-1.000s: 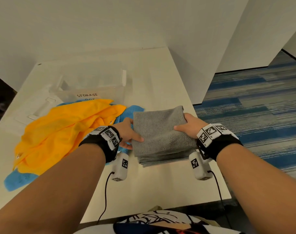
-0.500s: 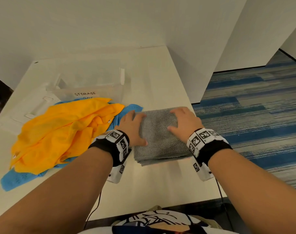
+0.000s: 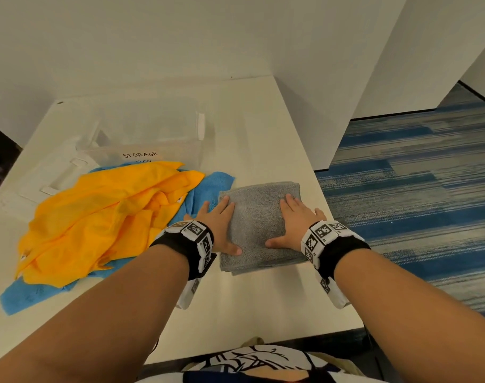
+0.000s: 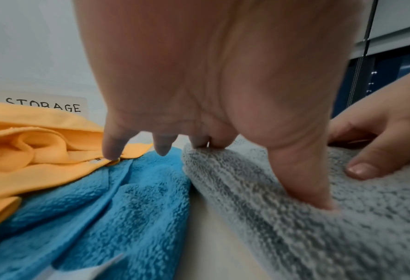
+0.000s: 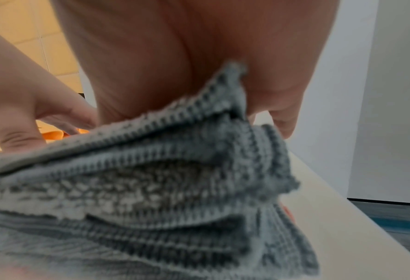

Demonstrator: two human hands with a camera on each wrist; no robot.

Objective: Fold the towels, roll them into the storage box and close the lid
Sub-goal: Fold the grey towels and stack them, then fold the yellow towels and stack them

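Pressing flat on the folded grey towel (image 3: pixel 259 225), the left hand (image 3: pixel 218 225) and the right hand (image 3: pixel 298 222) are laid palm-down with their fingers (image 3: pixel 226 204) straight and spread, gripping nothing. The towel lies on the worktop (image 3: pixel 263 299) near its right edge, just beside the blue towel (image 3: pixel 213 186) and the orange towel (image 3: pixel 106 217), which are heaped unfolded in front of the open storage box (image 3: pixel 147 145).

In the right wrist view the stacked layers are seen gaping at the near corner, so the fold may well spring open once the pressure is released. A roll begun from that loose edge would likely come out slack and uneven. The left hand's outer fingers overhang onto the blue towel, so that cloth might be dragged along. A shove to the right could carry the grey towel off the worktop.

A second ago the towel was pinched at both side edges, thumbs on top; half a second ago the hands had been moved onto its upper face, and now they are flattened further apart.
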